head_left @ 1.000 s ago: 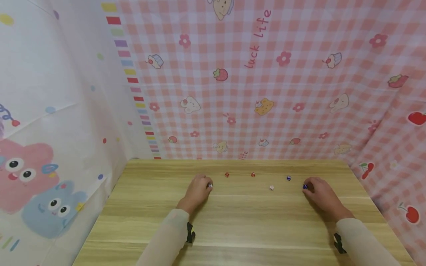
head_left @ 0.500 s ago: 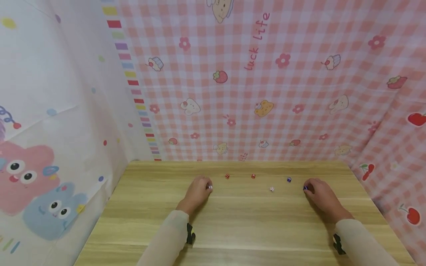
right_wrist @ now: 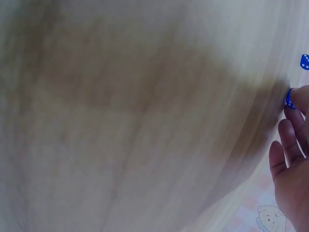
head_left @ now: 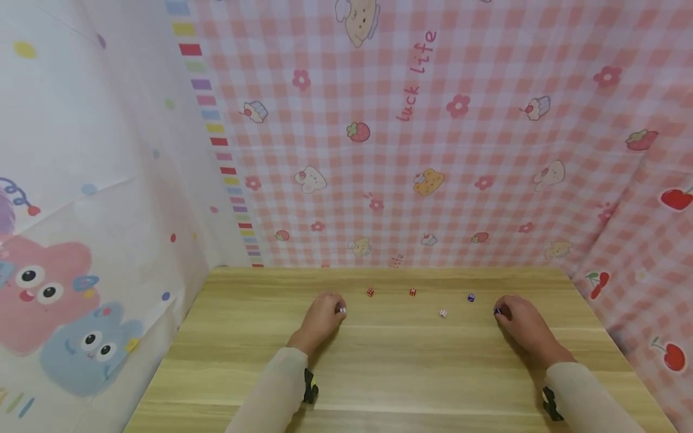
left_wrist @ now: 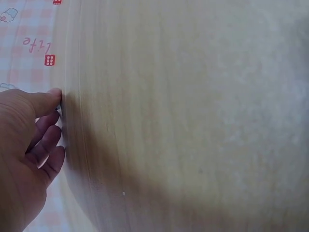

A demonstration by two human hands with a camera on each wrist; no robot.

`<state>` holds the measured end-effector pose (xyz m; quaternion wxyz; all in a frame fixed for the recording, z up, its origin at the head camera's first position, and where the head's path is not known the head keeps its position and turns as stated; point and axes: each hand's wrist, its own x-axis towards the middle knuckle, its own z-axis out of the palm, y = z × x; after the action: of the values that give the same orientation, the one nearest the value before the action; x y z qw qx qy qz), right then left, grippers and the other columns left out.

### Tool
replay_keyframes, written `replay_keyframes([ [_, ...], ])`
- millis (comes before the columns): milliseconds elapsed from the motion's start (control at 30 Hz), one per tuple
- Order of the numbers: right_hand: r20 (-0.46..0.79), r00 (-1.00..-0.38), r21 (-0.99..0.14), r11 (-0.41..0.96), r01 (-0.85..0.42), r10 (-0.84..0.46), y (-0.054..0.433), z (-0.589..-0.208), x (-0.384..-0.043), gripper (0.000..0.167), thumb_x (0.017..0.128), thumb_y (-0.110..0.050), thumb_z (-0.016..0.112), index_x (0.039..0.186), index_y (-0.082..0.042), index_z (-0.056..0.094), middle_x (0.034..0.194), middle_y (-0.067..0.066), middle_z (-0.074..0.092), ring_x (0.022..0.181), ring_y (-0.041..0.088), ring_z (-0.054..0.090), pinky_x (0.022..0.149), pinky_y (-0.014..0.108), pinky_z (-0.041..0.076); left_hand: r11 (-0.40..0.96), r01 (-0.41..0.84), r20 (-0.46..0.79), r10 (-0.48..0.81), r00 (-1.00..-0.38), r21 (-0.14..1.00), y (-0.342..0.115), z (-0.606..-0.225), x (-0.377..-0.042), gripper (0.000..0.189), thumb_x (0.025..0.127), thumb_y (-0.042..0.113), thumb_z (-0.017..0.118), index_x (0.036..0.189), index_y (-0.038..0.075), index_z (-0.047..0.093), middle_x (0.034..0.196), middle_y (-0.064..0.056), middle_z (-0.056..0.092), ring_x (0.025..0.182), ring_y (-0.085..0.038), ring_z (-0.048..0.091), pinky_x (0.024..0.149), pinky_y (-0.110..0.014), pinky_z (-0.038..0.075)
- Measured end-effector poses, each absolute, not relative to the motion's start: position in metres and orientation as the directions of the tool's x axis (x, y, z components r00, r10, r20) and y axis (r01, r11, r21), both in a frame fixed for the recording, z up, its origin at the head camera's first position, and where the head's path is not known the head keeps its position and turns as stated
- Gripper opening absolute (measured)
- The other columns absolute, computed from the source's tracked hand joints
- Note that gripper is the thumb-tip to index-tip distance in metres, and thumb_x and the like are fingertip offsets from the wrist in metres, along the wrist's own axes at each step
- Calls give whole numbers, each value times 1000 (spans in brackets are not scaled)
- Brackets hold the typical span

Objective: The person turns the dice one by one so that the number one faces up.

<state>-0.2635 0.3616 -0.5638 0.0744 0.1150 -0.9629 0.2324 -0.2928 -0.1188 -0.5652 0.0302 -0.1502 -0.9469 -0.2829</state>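
Blue cubic die (right_wrist: pixel 289 99) and white cubic die (head_left: pixel 343 310) sit pinched between thumb and fingers of the right hand (head_left: pixel 524 319) and left hand (head_left: pixel 320 317) respectively.

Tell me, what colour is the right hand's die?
The die is blue with white dots, clearest in the right wrist view.

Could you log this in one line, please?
left hand: pinches white die; right hand: pinches blue die; between: red dice, another white die, another blue die
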Motion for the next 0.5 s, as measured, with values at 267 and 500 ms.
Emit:
replay_keyframes([
  [267, 194, -960, -406, 874, -266, -203, 362, -564, -264, 7, 94, -4, 71, 99, -3, 67, 95, 12, 68, 91, 30, 63, 81, 52, 53, 797, 299, 132, 271, -954, 524, -118, -566, -289, 7, 92, 9, 76, 91, 10, 70, 91, -1, 62, 85, -16, 56, 76, -34, 52],
  [500, 215, -951, -385, 876, -291, -221, 362, -562, -265, 9, 91, -2, 72, 98, -2, 68, 95, 13, 67, 92, 34, 63, 84, 57, 51, 801, 288, 121, 265, -957, 525, -117, -563, -289, 7, 93, 9, 74, 91, 10, 68, 92, -2, 61, 86, -17, 56, 78, -36, 52],
])
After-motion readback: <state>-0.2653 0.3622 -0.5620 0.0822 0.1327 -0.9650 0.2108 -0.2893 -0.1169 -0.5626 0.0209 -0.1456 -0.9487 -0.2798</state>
